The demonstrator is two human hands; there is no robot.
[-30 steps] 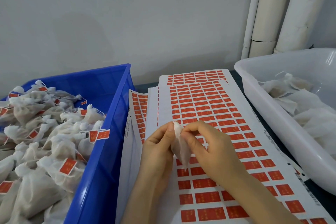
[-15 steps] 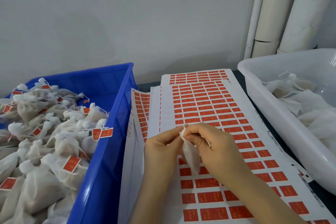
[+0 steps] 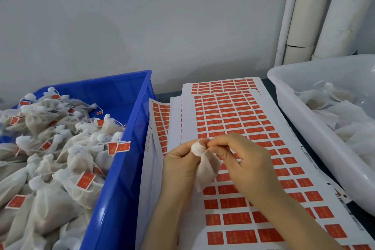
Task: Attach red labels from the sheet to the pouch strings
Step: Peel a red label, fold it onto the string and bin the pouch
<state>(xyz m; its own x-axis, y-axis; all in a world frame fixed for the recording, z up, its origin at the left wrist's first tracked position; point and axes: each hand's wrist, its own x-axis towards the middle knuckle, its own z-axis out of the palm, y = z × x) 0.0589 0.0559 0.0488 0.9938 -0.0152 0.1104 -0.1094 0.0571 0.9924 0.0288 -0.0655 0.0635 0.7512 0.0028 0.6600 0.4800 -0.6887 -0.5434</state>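
Small white mesh pouch (image 3: pixel 205 170) held above white sheet of red rectangular labels (image 3: pixel 233 119).
Gathered neck gripped by left hand (image 3: pixel 178 166) — thin white string (image 3: pixel 206 150) pinched by right hand (image 3: pixel 243 160); blue plastic bin (image 3: pixel 121 168) just left of sheet.

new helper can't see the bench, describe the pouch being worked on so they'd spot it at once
A stack of label sheets lies between the blue bin and the white tub. Above it the left hand grips one small white pouch at its gathered neck and the right hand pinches its string. Unlike the pouches in the bin, it shows no red label.
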